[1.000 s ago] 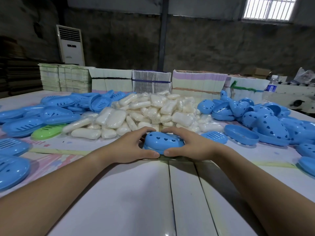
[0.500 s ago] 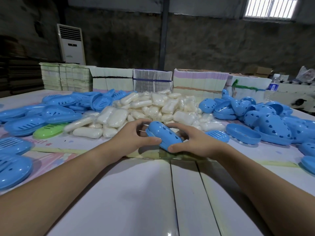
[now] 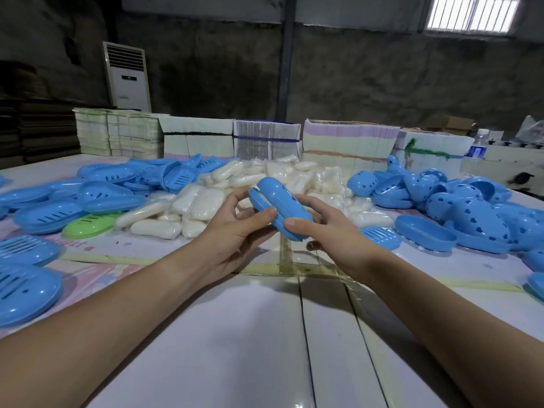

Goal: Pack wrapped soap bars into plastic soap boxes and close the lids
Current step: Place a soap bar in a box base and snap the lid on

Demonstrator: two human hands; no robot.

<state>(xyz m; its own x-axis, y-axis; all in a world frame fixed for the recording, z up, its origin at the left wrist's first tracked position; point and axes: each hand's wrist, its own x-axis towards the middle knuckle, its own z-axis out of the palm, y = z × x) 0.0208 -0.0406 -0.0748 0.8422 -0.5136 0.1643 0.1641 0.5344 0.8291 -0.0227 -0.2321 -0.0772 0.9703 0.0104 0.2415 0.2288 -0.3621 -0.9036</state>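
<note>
Head view, as I log it:
- Closed blue soap box (image 3: pixel 278 209): held tilted above the white table (image 3: pixel 235 334), centre, lid seam towards me.
- Left hand (image 3: pixel 232 231): thumb and fingers curled round the box's near-left side.
- Right hand (image 3: pixel 332 234): thumb on the box's near end, fingers curled behind it.
- Pile of wrapped soap bars (image 3: pixel 206 201): far centre.
- Blue box bases (image 3: pixel 44 216): left.
- One green base (image 3: pixel 88 225): left.
- Blue heart-holed lids (image 3: pixel 471 213): right.
- Stacked flat cartons (image 3: pixel 347 142): far edge.
</note>
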